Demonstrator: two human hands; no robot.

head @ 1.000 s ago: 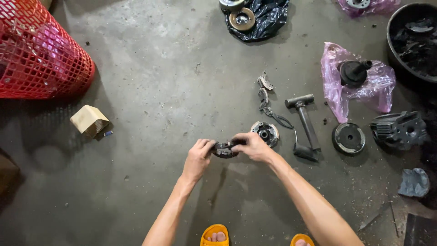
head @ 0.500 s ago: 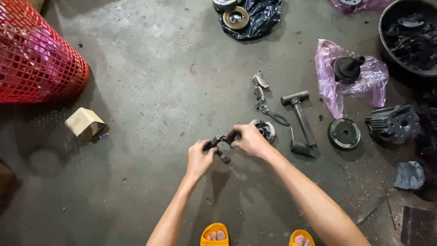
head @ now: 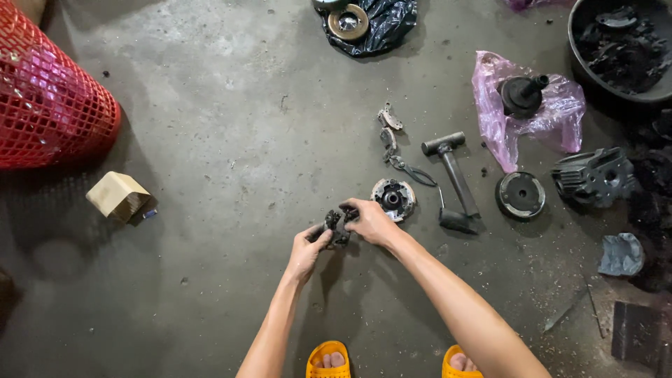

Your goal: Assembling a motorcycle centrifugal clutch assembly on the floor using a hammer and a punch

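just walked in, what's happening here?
A person holds a small dark greasy metal part between both hands, left hand and right hand, above a concrete floor. Beside the right hand lies a round hub-like part; further right lie a hammer-like tool and a black disc. A red mesh basket sits far left.

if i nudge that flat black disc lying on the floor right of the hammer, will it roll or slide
The black disc lies flat on the concrete floor, so a nudge would probably slide it, not roll it. It looks like solid metal, likely heavy for its size and stiff. Dark grime on nearby parts suggests that it may be greasy, perhaps slippery to pick up.
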